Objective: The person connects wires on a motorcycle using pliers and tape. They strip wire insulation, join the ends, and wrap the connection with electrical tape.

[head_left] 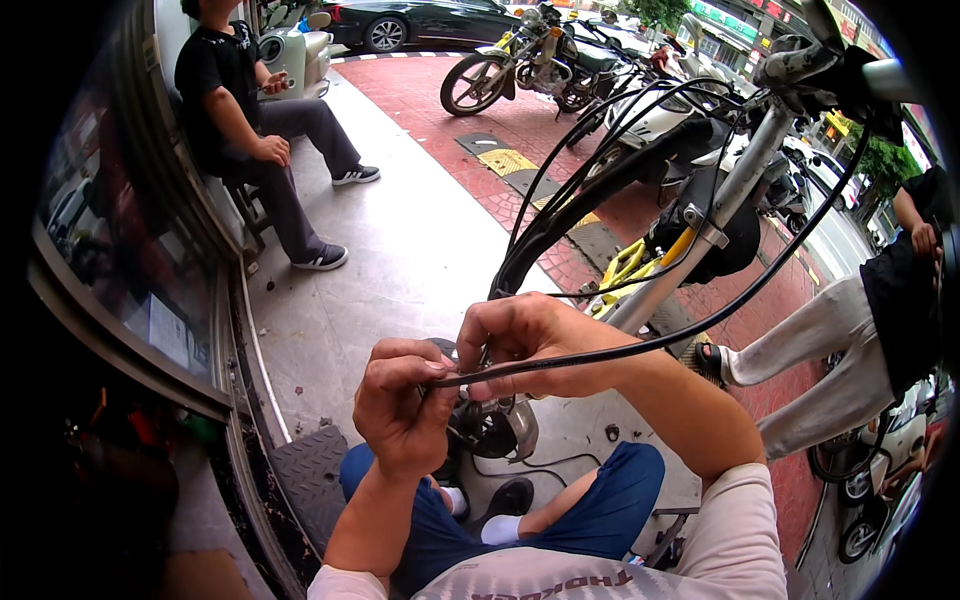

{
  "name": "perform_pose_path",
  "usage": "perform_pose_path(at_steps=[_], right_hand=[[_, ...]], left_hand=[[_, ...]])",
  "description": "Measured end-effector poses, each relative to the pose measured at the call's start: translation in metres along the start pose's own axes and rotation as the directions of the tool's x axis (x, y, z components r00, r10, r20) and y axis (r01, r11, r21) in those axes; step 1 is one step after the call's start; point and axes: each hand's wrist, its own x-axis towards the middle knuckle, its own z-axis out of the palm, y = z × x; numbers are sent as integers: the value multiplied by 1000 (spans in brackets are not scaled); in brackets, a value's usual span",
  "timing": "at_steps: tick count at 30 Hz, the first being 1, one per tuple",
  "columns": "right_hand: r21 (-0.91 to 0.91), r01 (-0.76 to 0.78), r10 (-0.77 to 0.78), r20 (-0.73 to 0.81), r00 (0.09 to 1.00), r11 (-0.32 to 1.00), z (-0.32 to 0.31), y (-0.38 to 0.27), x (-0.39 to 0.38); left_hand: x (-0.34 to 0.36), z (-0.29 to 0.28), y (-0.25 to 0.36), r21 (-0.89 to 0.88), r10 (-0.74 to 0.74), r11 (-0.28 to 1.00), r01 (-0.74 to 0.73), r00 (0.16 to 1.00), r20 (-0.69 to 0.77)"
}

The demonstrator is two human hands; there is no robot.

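A long black cable (715, 325) comes down in a curve from the handlebar (800, 65) and crosses in front of my right wrist. Its lower end lies between the thumb and bent fingers of my left hand (400, 410), which is closed in a pinch. Beside it, my right hand (535, 335) is curled with its thumb against the same cable; the fingertips partly hide what they grip. Behind my hands, a thick black-wrapped bundle (590, 200) runs down from the handlebar alongside a silver tube (745, 170). Below my hands is a round metal part (510, 430), partly covered.
A seated person (240, 130) is at the left by a glass door (140, 270). Another person's light trousers (825, 340) show at the right. Yellow frame parts (630, 265) lie behind the silver tube. A motorcycle (530, 65) stands on red paving. A ridged dark plate (310, 470) is near my knee.
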Motion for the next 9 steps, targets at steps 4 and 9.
perform_pose_path(at_steps=[4,9], right_hand=[[-33,-62,61,-16,998,998,0,-3,3],[-69,-144,139,-81,987,987,1,-4,5]], left_hand=[[-1,-2,-5,-9,-43,999,43,999,-15],[-1,-5,-10,-38,-91,995,91,996,-7]])
